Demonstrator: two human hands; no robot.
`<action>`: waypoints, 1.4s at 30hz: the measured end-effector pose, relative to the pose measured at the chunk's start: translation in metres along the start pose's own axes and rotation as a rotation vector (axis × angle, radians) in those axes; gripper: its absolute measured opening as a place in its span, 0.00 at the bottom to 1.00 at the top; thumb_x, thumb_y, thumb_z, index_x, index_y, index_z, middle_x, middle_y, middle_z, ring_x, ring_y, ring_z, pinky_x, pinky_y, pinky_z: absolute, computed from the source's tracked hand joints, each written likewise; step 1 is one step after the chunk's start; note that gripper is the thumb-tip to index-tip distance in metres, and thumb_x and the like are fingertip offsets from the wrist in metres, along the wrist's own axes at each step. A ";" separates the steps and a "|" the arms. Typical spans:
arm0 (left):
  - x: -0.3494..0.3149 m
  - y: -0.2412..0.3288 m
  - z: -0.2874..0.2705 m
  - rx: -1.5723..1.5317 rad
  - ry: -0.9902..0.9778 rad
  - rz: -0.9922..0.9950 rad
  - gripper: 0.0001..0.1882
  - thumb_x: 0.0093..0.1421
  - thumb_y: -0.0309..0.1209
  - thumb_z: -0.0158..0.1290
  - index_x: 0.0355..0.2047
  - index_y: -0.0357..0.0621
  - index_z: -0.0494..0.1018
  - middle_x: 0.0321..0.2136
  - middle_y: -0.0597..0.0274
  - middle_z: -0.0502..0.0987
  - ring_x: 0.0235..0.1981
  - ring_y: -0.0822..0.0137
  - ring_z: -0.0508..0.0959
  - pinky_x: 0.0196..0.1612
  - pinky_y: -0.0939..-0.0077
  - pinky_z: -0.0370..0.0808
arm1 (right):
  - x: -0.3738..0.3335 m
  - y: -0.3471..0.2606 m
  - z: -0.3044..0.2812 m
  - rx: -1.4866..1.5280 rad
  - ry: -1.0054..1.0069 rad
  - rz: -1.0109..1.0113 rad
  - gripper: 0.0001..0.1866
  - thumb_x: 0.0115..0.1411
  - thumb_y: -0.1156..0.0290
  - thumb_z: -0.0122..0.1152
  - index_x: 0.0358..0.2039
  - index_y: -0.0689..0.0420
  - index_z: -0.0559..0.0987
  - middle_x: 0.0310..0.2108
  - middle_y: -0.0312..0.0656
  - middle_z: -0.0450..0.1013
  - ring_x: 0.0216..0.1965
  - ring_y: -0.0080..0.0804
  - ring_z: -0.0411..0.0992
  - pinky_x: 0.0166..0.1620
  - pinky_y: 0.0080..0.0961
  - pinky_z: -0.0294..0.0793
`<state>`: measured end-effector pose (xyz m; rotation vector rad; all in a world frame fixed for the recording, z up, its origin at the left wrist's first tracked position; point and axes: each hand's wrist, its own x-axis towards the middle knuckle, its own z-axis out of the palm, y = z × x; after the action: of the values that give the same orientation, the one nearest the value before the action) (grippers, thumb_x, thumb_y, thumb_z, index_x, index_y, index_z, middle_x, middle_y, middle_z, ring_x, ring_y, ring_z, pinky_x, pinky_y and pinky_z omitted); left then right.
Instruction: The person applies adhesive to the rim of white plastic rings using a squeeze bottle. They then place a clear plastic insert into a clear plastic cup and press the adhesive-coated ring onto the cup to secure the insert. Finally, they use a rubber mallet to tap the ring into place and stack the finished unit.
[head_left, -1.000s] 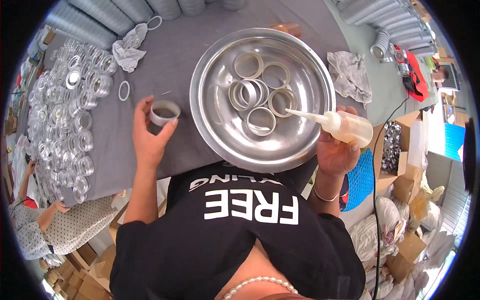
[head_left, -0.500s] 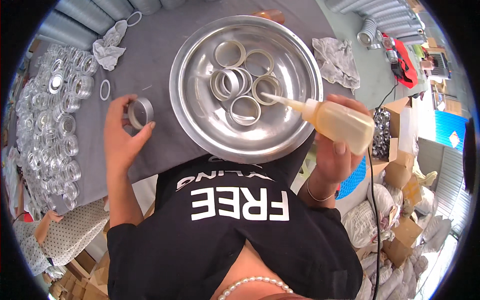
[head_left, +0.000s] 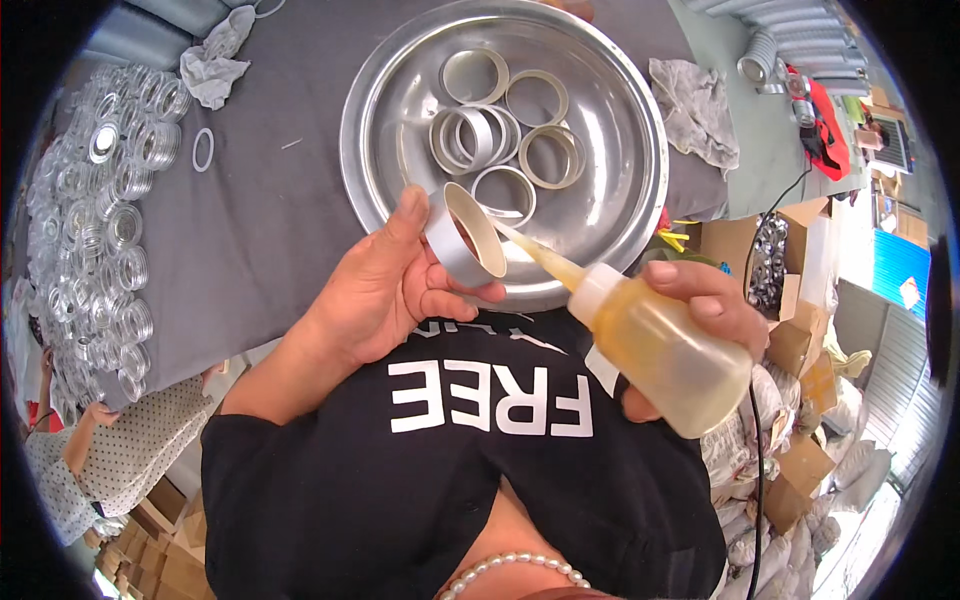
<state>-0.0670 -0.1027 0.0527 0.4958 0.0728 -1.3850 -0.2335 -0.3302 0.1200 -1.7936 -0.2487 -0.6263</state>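
Many clear rings: a dense field of them (head_left: 95, 215) lies along the far left of the grey table (head_left: 270, 230), well apart from your hands, so that side works as storage.
Loose ring and rag: one thin ring (head_left: 203, 150) lies alone near a crumpled rag (head_left: 215, 60).
Left hand: your left hand (head_left: 385, 290) is clamped on a metal ring (head_left: 462, 235), thumb on its outer wall, fingers curled beneath, the opening tilted toward the bottle so the inside faces the nozzle.
Metal basin: the basin (head_left: 390, 80) holds six or so more rings (head_left: 505, 140) lying flat, just beyond the held one.
Right hand: your right hand (head_left: 700, 320) is wrapped tight round a squeeze bottle (head_left: 650, 345) of amber liquid, its nozzle tip at the held ring's inner rim.
Far right: a second rag (head_left: 695, 105) lies beside the basin.
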 end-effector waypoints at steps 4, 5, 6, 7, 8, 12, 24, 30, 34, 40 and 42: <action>-0.002 0.001 0.007 0.071 0.049 -0.063 0.43 0.72 0.61 0.32 0.61 0.26 0.61 0.49 0.42 0.77 0.42 0.52 0.85 0.37 0.70 0.89 | 0.008 -0.013 0.016 -0.100 -0.020 0.103 0.40 0.45 0.70 0.84 0.55 0.55 0.68 0.52 0.65 0.74 0.45 0.47 0.81 0.41 0.32 0.85; -0.002 0.001 0.009 0.115 0.084 -0.072 0.45 0.72 0.64 0.30 0.60 0.26 0.62 0.49 0.42 0.76 0.41 0.53 0.85 0.35 0.71 0.89 | 0.008 -0.013 0.021 -0.108 -0.002 0.130 0.38 0.46 0.72 0.83 0.54 0.54 0.68 0.52 0.63 0.74 0.44 0.47 0.81 0.41 0.32 0.85; -0.003 0.002 0.011 0.142 0.091 -0.066 0.45 0.72 0.64 0.31 0.60 0.26 0.61 0.49 0.42 0.76 0.41 0.53 0.85 0.35 0.71 0.89 | 0.010 -0.010 0.021 -0.089 -0.020 0.119 0.38 0.46 0.73 0.83 0.54 0.53 0.68 0.52 0.63 0.74 0.43 0.47 0.82 0.40 0.32 0.85; -0.004 0.002 0.012 0.169 0.098 -0.060 0.45 0.71 0.64 0.31 0.61 0.26 0.61 0.49 0.42 0.76 0.41 0.53 0.85 0.35 0.71 0.89 | 0.009 -0.009 0.020 -0.074 -0.040 0.127 0.37 0.46 0.75 0.82 0.54 0.53 0.69 0.51 0.63 0.74 0.43 0.47 0.82 0.40 0.32 0.85; -0.006 0.003 0.013 0.196 0.105 -0.054 0.45 0.71 0.64 0.31 0.61 0.25 0.61 0.50 0.42 0.75 0.41 0.53 0.85 0.35 0.70 0.88 | 0.009 -0.007 0.019 -0.059 -0.061 0.136 0.37 0.45 0.76 0.82 0.54 0.54 0.69 0.51 0.63 0.74 0.43 0.48 0.82 0.40 0.33 0.85; -0.008 0.002 0.015 0.333 0.118 0.026 0.42 0.70 0.60 0.43 0.63 0.28 0.60 0.51 0.43 0.75 0.42 0.54 0.84 0.37 0.68 0.87 | 0.007 -0.006 0.018 -0.091 -0.052 0.142 0.36 0.44 0.82 0.79 0.52 0.56 0.71 0.51 0.64 0.74 0.43 0.50 0.82 0.40 0.34 0.86; -0.006 0.005 0.024 0.974 -0.026 0.634 0.42 0.41 0.23 0.77 0.59 0.42 0.72 0.55 0.58 0.72 0.54 0.66 0.76 0.50 0.72 0.83 | -0.001 -0.003 -0.007 0.066 -0.047 0.156 0.40 0.44 0.72 0.84 0.55 0.60 0.69 0.50 0.63 0.75 0.47 0.50 0.80 0.47 0.40 0.84; -0.009 0.015 0.033 1.451 -0.130 0.871 0.31 0.45 0.22 0.73 0.51 0.38 0.77 0.53 0.54 0.74 0.55 0.59 0.77 0.54 0.67 0.78 | -0.008 0.008 0.017 -0.015 0.395 0.256 0.40 0.50 0.49 0.79 0.49 0.68 0.70 0.39 0.56 0.76 0.37 0.50 0.80 0.39 0.36 0.83; 0.000 0.011 0.029 1.527 -0.225 1.087 0.25 0.45 0.20 0.70 0.46 0.38 0.80 0.50 0.52 0.78 0.51 0.55 0.79 0.52 0.64 0.79 | -0.001 -0.001 0.019 -0.006 0.436 0.488 0.39 0.58 0.44 0.67 0.49 0.71 0.69 0.37 0.57 0.75 0.25 0.40 0.78 0.22 0.25 0.78; 0.007 0.007 0.024 1.543 -0.335 1.208 0.21 0.47 0.19 0.68 0.45 0.38 0.80 0.49 0.50 0.78 0.49 0.51 0.80 0.52 0.61 0.80 | -0.004 0.015 0.008 0.174 0.455 0.687 0.34 0.66 0.46 0.58 0.54 0.68 0.70 0.37 0.58 0.77 0.17 0.31 0.74 0.11 0.16 0.66; 0.008 0.009 0.024 1.527 -0.382 1.224 0.22 0.48 0.20 0.68 0.45 0.38 0.80 0.49 0.50 0.78 0.49 0.50 0.80 0.52 0.61 0.80 | -0.001 0.017 0.007 0.363 0.420 0.789 0.33 0.67 0.46 0.56 0.55 0.66 0.70 0.39 0.58 0.77 0.18 0.28 0.74 0.13 0.15 0.68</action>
<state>-0.0628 -0.1186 0.0738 1.1992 -1.4539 -0.0430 -0.2246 -0.3291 0.1043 -1.2255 0.5776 -0.3356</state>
